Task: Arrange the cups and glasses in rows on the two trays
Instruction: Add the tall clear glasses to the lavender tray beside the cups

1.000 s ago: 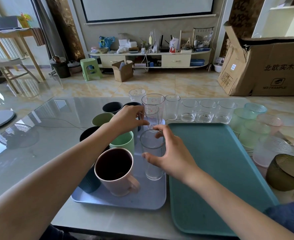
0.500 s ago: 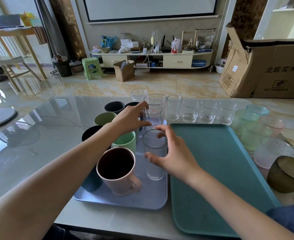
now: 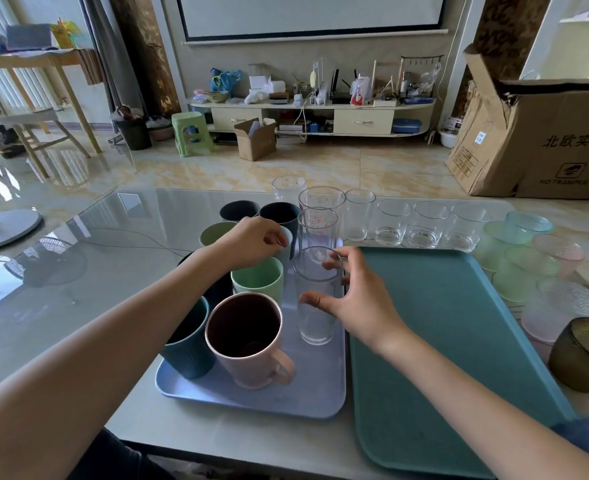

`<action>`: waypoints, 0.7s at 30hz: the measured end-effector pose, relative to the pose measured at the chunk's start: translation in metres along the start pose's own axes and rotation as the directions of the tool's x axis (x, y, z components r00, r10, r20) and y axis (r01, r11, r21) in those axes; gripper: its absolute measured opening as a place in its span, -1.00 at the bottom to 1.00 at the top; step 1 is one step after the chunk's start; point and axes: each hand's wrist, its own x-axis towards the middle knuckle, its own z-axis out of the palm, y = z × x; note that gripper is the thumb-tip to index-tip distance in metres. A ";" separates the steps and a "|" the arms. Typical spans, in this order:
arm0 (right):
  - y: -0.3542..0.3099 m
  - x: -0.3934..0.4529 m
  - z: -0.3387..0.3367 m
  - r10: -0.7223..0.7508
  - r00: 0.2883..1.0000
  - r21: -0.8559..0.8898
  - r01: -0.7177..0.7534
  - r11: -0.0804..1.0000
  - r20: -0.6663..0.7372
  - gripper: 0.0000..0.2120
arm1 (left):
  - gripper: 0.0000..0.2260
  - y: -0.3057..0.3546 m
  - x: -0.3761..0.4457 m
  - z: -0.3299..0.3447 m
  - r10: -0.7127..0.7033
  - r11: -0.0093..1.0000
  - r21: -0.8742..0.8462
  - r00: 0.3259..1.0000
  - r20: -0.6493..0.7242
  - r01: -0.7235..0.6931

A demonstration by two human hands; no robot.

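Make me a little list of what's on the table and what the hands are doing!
left tray: blue tray, holds mugs and tall glasses
right tray: teal tray, nothing on it
right hand: holds the clear tall glass
left hand: fingers curled by a pale cup behind the green cup
nearest mug: pink mug
behind trays: row of short glasses

Marble floor, low cabinet, green stool.
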 end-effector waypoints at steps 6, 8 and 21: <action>0.004 0.006 0.006 -0.005 1.000 0.039 0.006 0.999 -0.012 -0.30 | -0.86 -0.003 0.001 0.001 -0.003 0.998 -0.061 1.000 -0.007 0.003; 0.005 0.008 0.007 -0.008 1.000 0.037 0.009 0.999 -0.009 -0.31 | -0.87 -0.004 0.000 0.001 -0.006 0.997 -0.078 1.000 -0.008 0.005; 0.006 0.013 0.008 0.011 1.000 -0.015 -0.011 1.000 0.028 -0.27 | -0.89 -0.004 -0.001 -0.001 -0.022 0.995 -0.093 1.000 0.000 0.022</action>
